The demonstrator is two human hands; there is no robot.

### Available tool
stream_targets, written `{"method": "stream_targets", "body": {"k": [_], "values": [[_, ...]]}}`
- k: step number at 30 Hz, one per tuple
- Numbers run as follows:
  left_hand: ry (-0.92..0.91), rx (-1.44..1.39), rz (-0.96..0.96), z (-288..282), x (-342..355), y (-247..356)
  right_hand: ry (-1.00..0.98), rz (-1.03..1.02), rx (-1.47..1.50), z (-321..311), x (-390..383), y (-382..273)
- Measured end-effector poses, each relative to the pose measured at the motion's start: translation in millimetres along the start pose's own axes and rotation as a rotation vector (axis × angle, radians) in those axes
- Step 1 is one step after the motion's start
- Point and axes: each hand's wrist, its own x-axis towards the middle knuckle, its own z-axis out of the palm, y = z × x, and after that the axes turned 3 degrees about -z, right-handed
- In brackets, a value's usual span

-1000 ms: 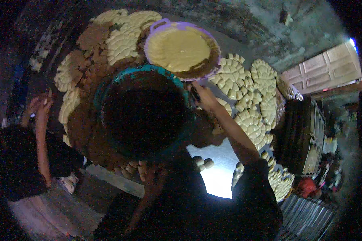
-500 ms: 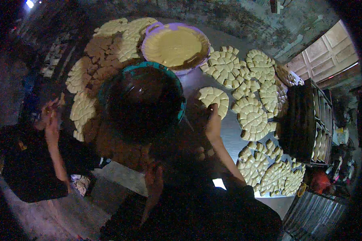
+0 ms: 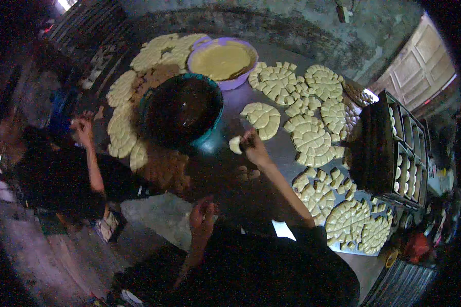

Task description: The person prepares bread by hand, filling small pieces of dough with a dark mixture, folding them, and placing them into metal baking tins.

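Right hand (image 3: 255, 148): out over the middle of the desk (image 3: 287, 151), its fingers closed on a pale dough piece that pokes out to their left.
Dough piece (image 3: 235, 145): in the right hand's grip, near the lower left edge of a cut dough round (image 3: 262, 120).
Left hand (image 3: 203, 214): near the desk's near edge, fingers curled in; too dark to tell whether they hold anything.
Teal basin (image 3: 221, 106): left of the right hand, well apart from it, its inside too dark to make out.
Purple basin (image 3: 235, 82): just beyond the teal one, filled with a smooth yellowish mass.
Dough clusters (image 3: 311, 140): cut into small blocks, spread over the desk's right side.
Stacked trays (image 3: 372, 148): dark, beside the clusters, with pale rounded pieces in the side compartments.
Co-worker's hand (image 3: 82, 131): raised at the left, near more pale dough (image 3: 122, 134); its grip is unclear.
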Motion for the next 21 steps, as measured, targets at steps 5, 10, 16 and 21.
{"method": "stream_targets", "body": {"k": [5, 10, 16, 21], "values": [[-0.01, -0.264, 0.22, 46.6, 3.5, 13.7, 0.115, 0.599, 0.933, 8.7, -96.4, -156.5], [-0.199, -0.573, 0.251, 92.8, 14.6, 18.7, 0.122, 0.619, 1.151, 9.5, -147.5, -224.6], [-0.25, -0.734, 0.328, 109.9, 16.2, 40.7, 0.307, 0.516, 0.96, 6.6, -158.2, -185.3], [-0.039, -0.671, 0.41, 95.1, 57.3, 21.5, 0.045, 0.554, 1.387, -7.9, -89.2, -182.2]]}}
